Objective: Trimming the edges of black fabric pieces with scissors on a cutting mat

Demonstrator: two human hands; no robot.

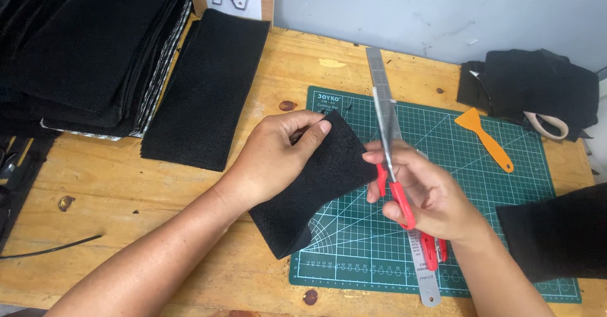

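At mid-frame the left hand (278, 159) pinches a black foam strip (316, 187) above the green cutting mat (480, 228); the right hand (430, 197) grips red scissors (392, 171), blades at the strip's upper edge, no cut visible yet. Uncut black strips (205, 86) lie upper left on the tabletop (126, 184).

A black foam piece (316, 187) is seen over a dark green cutting mat (480, 184) printed with a pale grid and curved lines. Red-handled scissors (395, 187) with silver blades are shown. A silver-grey metal ruler (379, 70) and an orange scraper (484, 136) are seen on the mat. The surface (126, 190) is coloured light yellow-brown wood, marked with dark knots. Black sheets (82, 45) are stacked at one corner.
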